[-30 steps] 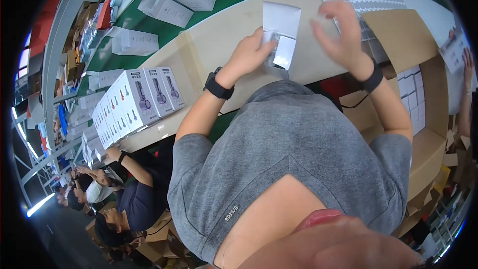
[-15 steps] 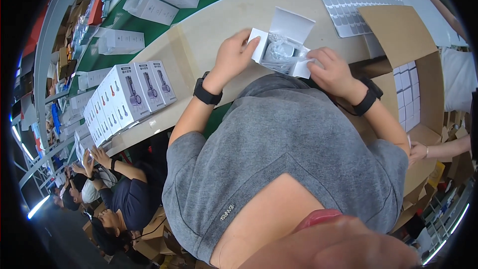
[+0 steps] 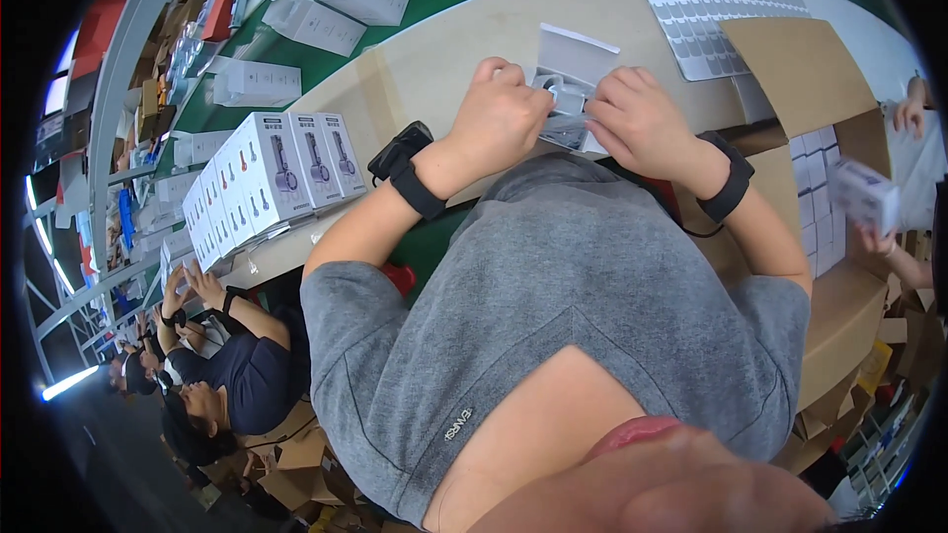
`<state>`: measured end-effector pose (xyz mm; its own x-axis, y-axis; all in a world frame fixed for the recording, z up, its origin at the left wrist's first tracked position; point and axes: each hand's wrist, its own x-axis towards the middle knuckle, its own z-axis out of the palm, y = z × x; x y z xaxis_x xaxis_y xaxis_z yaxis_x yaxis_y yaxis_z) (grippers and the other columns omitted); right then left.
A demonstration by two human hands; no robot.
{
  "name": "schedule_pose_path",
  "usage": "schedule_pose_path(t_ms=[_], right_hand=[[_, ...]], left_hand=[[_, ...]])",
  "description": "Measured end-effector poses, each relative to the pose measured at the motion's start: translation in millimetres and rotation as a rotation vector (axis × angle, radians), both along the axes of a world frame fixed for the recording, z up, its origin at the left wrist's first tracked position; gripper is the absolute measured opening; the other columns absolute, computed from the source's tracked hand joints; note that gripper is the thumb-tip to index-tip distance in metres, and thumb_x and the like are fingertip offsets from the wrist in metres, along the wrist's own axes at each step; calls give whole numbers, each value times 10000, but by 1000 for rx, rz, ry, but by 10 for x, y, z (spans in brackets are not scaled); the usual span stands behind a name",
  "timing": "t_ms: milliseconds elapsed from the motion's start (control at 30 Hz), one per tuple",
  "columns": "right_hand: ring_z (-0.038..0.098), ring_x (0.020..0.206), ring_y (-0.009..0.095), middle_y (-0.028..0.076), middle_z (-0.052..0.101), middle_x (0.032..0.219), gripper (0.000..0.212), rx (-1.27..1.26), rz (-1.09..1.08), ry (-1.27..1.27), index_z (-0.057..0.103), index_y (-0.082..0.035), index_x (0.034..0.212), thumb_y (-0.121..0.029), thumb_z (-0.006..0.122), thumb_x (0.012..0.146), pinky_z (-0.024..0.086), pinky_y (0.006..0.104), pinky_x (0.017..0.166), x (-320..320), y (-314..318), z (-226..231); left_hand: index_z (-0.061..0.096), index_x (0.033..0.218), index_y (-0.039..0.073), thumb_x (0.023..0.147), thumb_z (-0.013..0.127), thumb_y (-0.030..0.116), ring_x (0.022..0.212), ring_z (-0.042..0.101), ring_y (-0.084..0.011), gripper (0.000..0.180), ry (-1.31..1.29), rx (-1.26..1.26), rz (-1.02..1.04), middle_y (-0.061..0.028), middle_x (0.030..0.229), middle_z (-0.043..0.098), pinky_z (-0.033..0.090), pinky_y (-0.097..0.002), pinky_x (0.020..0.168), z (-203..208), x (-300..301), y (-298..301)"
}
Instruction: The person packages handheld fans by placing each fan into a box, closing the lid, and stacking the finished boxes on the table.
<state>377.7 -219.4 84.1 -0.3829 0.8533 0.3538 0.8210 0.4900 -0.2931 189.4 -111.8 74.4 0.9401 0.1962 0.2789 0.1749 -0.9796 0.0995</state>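
On my feed I have both hands meeting over one white box [image 3: 592,145], which sits between them, right in front of the person's waist. The left hand [image 3: 506,114] is bent inward at the box's left edge, fingers curled; its fingertips dip out of sight, so I cannot tell what, if anything, they pinch. The right hand [image 3: 647,123] is folded over the right edge, and I read it as pinching the box's side between thumb and fingers.

Between the hands I can make out a pale item [image 3: 567,99] inside the box, with clear wrap around it; the fingers hide too much for me to say what it is. The lid [image 3: 578,55] stands up just beyond the hands. So I judge this box to be filled, at least in part, but not closed: the lid is not folded over, and I cannot check whether everything is in.

Off to the left of the left hand, a row of printed boxes [image 3: 242,183] stands along the tabletop [image 3: 444,69], and they look closed to me. To the right of the right hand, an open carton [image 3: 849,311] holds many small white boxes [image 3: 813,192]. Beyond the right hand lies a sheet of grey labels [image 3: 706,28], with many labels on it.
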Motion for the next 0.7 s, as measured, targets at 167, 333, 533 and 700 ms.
schedule_pose_path(t_ms=[167, 333, 533, 700], right_hand=[[480, 862, 267, 107, 506, 880, 117, -14, 4, -21, 559, -36, 770, -104, 620, 697, 377, 357, 771, -19, 2, 45], [476, 939, 279, 112, 504, 908, 153, -10, 16, -23, 558, -38, 784, -126, 634, 684, 371, 376, 824, -18, -77, -62], [474, 988, 283, 115, 513, 955, 261, -39, 26, 37, 550, -38, 854, -168, 666, 659, 367, 400, 853, -9, -130, -100], [482, 1008, 285, 112, 516, 998, 322, 146, 42, 137, 547, -41, 902, -191, 678, 648, 375, 421, 853, -144, -135, 215]], left_hand=[[604, 831, 84, 625, 657, 168, 760, 552, -207, 229, 36, 103, 19, -49, 713, 589, 349, -359, 755, 82, 202, -51], [604, 804, 86, 608, 677, 195, 768, 556, -199, 236, 145, 199, -50, -38, 706, 582, 351, -358, 769, 64, 427, 53], [615, 796, 93, 583, 720, 246, 827, 542, -186, 283, 202, -60, -204, -14, 751, 601, 366, -326, 775, 46, 320, 270], [656, 871, 84, 538, 770, 253, 876, 522, -186, 391, -173, -622, -164, -7, 873, 647, 384, -317, 804, 263, -81, 376]])
